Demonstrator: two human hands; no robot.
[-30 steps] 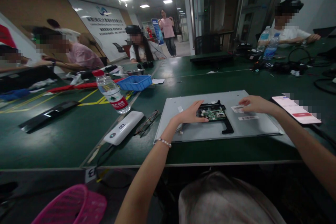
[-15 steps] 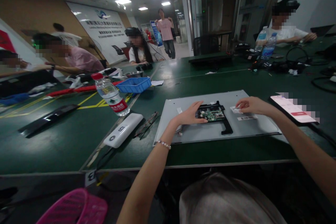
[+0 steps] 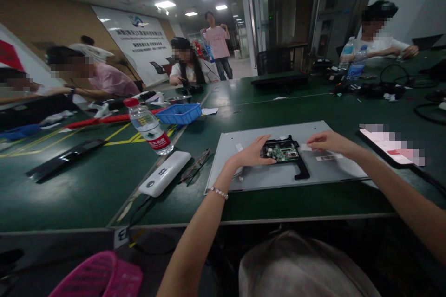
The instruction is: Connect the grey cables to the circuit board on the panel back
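Note:
A flat grey metal panel (image 3: 251, 178) lies on the green table in front of me. On it rests a black plastic bracket (image 3: 302, 171) carrying a green circuit board (image 3: 284, 152). My left hand (image 3: 252, 151) grips the bracket's left end, fingers at the far side and thumb at the near side. To the right of the board, my right hand (image 3: 325, 141) is closed in a pinch on a small white label (image 3: 306, 147), just above or against the panel. A barcode sticker (image 3: 329, 157) shows below that hand.
Left of the panel are glasses (image 3: 195, 167), a white power bank (image 3: 165, 174) with a cable, a water bottle (image 3: 149, 130) and a blue tray (image 3: 181, 113). A lit phone (image 3: 390, 147) lies at right. Several other people sit or stand around the table.
My right hand has moved slightly left with the white label, closer to the circuit board. My left hand stays on the bracket.

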